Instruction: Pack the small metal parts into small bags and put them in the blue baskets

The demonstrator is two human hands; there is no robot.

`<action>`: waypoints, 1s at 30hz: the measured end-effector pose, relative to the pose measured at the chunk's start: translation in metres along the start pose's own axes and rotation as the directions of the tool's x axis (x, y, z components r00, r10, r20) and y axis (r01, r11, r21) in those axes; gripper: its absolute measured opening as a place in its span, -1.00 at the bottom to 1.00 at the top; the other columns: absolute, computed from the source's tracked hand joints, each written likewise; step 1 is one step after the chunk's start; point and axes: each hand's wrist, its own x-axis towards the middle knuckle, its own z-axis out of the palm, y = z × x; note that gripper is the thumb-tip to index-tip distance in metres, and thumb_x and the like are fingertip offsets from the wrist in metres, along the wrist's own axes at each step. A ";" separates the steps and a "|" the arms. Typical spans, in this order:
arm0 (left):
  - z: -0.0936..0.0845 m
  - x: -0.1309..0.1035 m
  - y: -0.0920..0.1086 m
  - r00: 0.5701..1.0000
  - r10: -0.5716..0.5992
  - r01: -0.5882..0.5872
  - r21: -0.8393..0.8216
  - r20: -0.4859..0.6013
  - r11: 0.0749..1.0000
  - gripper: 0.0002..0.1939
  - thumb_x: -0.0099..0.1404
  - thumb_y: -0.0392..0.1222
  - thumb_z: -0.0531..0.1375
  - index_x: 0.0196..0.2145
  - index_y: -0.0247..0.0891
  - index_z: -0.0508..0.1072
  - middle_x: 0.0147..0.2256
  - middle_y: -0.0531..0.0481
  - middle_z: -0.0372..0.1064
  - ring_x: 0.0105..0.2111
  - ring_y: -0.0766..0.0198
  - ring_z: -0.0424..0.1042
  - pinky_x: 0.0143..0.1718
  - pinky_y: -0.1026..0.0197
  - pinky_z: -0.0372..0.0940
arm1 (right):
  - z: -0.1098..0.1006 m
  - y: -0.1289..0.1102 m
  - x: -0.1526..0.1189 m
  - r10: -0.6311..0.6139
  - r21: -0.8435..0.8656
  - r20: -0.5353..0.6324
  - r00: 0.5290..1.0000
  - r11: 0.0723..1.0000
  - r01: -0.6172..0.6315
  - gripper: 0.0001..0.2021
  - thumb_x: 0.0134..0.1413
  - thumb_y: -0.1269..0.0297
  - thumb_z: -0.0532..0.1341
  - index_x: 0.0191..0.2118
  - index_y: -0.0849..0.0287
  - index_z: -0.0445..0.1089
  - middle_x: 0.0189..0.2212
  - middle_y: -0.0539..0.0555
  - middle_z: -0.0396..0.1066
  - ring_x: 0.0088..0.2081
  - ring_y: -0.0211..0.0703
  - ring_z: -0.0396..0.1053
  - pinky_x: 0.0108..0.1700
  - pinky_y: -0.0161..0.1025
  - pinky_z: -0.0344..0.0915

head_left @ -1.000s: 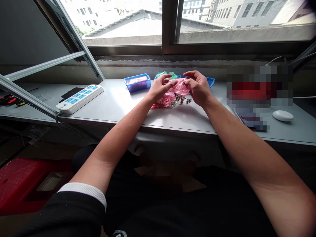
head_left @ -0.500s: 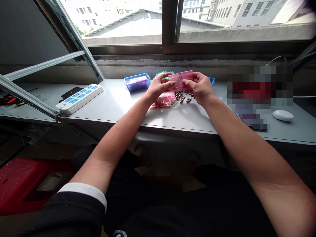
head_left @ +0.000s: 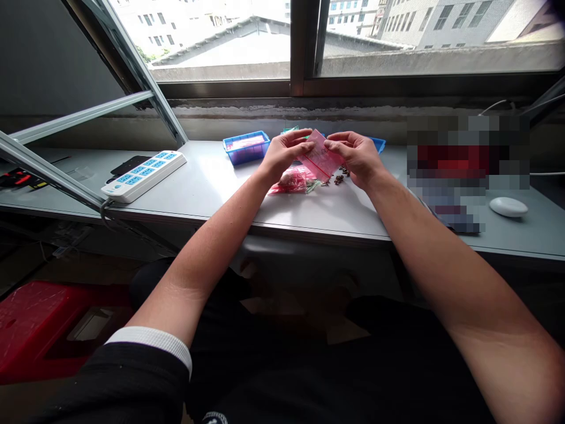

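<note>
Both hands hold a pink plastic bag (head_left: 323, 158) above the table, tilted so one corner points up. My left hand (head_left: 285, 154) pinches its left edge between thumb and fingers. On the opposite edge, my right hand (head_left: 356, 154) grips it with thumb and forefinger. Beneath them lies a heap of pink plastic bags (head_left: 293, 180), with some green ones among them. Small brass-coloured metal parts (head_left: 339, 176) are scattered beside the heap, partly hidden by the held bag. Whether that bag contains anything I cannot tell.
A blue basket (head_left: 246, 159) with pink bags stands left of my hands; another blue container (head_left: 378, 145) is partly behind my right hand. A white power strip (head_left: 145, 176) lies to the left, a white mouse (head_left: 508, 206) to the right. A red stool (head_left: 39, 330) is below left.
The pink bag has turned from nearly level to a slanted position, its lower corner now hanging over the metal parts. Both hands have stayed in about the same place.
</note>
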 end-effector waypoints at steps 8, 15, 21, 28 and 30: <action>0.012 -0.010 0.017 0.996 -0.091 0.091 -0.049 0.001 0.995 -0.29 0.40 0.29 0.73 0.30 -0.16 0.78 0.25 -0.24 0.85 0.35 -0.19 0.82 0.48 -0.20 0.66 | 0.001 0.001 0.001 -0.046 0.052 -0.011 0.999 0.998 0.046 -0.90 0.33 0.33 0.59 -0.19 -0.03 0.72 -0.20 0.05 0.72 -0.17 -0.04 0.65 0.20 0.07 0.78; 0.014 -0.010 0.016 0.987 -0.126 0.128 0.017 -0.096 0.992 -0.62 0.50 0.17 0.71 0.04 -0.13 0.89 0.07 -0.14 0.90 0.15 -0.01 0.85 0.21 0.00 0.74 | -0.002 0.003 0.006 0.018 0.081 -0.105 0.994 0.997 -0.009 -0.84 0.42 0.37 0.54 -0.16 -0.06 0.64 -0.13 0.00 0.73 -0.10 -0.11 0.69 0.06 -0.11 0.76; 0.004 -0.004 0.006 0.995 -0.030 0.036 0.053 -0.097 0.998 -0.53 0.51 0.31 0.68 0.13 -0.03 0.92 0.20 -0.12 0.89 0.30 -0.08 0.79 0.32 -0.07 0.67 | -0.002 -0.001 0.001 0.056 0.063 -0.058 0.997 0.997 -0.052 -0.83 0.40 0.30 0.59 -0.16 -0.09 0.64 -0.11 -0.02 0.73 -0.10 -0.14 0.70 0.04 -0.17 0.75; 0.007 -0.001 0.007 0.994 0.005 -0.003 0.012 -0.111 1.000 -0.51 0.53 0.33 0.66 0.14 -0.05 0.90 0.17 -0.13 0.89 0.36 -0.10 0.79 0.39 -0.10 0.65 | -0.001 -0.005 -0.002 0.024 -0.024 -0.035 0.999 0.999 -0.025 -0.69 0.37 0.02 0.70 -0.17 -0.13 0.58 -0.07 0.03 0.76 0.02 0.04 0.79 0.20 0.06 0.84; 0.008 -0.003 0.009 0.995 -0.006 0.006 0.006 -0.096 1.000 -0.47 0.52 0.37 0.65 0.15 -0.08 0.88 0.15 -0.14 0.89 0.35 -0.12 0.80 0.40 -0.12 0.66 | 0.001 -0.008 -0.002 0.017 -0.043 -0.038 0.999 0.999 -0.018 -0.66 0.38 0.00 0.70 -0.15 -0.12 0.56 -0.06 0.05 0.75 0.03 0.07 0.80 0.17 0.08 0.85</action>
